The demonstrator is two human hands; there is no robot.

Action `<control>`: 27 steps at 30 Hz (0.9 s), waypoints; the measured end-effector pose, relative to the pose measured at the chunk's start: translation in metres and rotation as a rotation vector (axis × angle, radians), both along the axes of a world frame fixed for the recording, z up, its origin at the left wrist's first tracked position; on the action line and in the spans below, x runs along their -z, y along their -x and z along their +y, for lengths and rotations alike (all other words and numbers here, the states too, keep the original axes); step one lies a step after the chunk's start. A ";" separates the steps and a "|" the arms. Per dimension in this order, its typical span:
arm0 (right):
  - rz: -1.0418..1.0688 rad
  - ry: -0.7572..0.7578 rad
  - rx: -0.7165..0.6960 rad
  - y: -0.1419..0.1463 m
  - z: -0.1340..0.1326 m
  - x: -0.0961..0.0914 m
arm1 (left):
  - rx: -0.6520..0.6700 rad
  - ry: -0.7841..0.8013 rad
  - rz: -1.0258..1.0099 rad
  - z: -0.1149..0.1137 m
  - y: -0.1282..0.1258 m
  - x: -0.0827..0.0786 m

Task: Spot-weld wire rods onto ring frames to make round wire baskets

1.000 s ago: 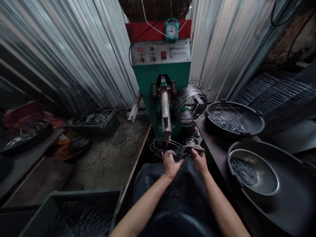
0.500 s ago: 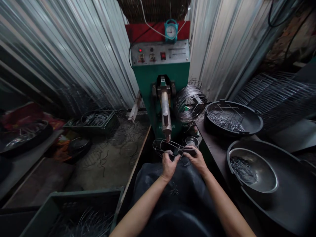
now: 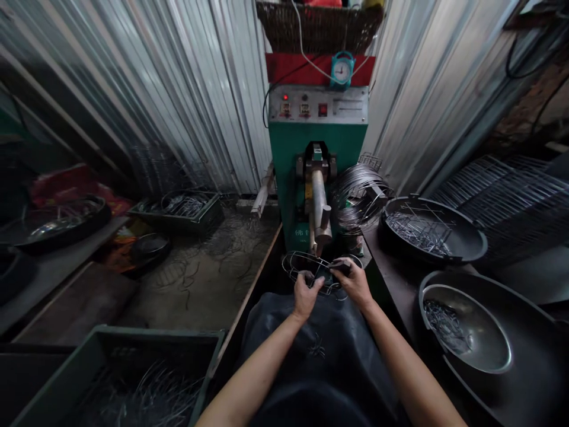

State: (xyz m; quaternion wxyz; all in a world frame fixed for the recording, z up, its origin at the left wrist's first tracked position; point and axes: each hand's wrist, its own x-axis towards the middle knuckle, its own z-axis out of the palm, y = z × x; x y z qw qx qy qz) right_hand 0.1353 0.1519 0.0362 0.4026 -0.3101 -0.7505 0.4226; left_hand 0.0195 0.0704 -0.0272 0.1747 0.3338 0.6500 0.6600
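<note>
My left hand [image 3: 306,295] pinches the near left side of a round wire frame [image 3: 291,259], thumb and fingers together on the thin metal. My right hand [image 3: 355,280] is closed on the right part of the same frame, with a small dark piece by its fingertips that I cannot make out. The frame lies just under the electrode tip of a green spot welder [image 3: 284,160]; whether the wire touches the tip is unclear. Several short wire bits [image 3: 317,347] rest on the dark apron [image 3: 284,362] over my lap.
A wire coil [image 3: 360,196] hangs at the welder's right. Further right stand a black pan of wire parts [image 3: 478,246] and a big pan [image 3: 528,379] holding a metal bowl [image 3: 504,350]. Green crates [image 3: 100,338] of wire pieces stand left. A teal clock [image 3: 342,70] sits above.
The whole view has swung left and tilted slightly up, so the welder appears further right. Both hands still grip the wire frame, which has shifted slightly beneath the electrode.
</note>
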 end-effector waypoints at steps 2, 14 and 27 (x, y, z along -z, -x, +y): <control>-0.012 -0.009 0.001 0.005 0.004 0.000 | 0.011 -0.002 -0.026 0.003 0.004 -0.004; 0.106 0.157 0.044 0.010 0.012 0.004 | 0.039 0.025 -0.179 0.011 0.007 -0.008; 0.261 0.311 0.067 -0.023 0.012 0.017 | -0.027 -0.157 -0.793 -0.001 0.019 -0.002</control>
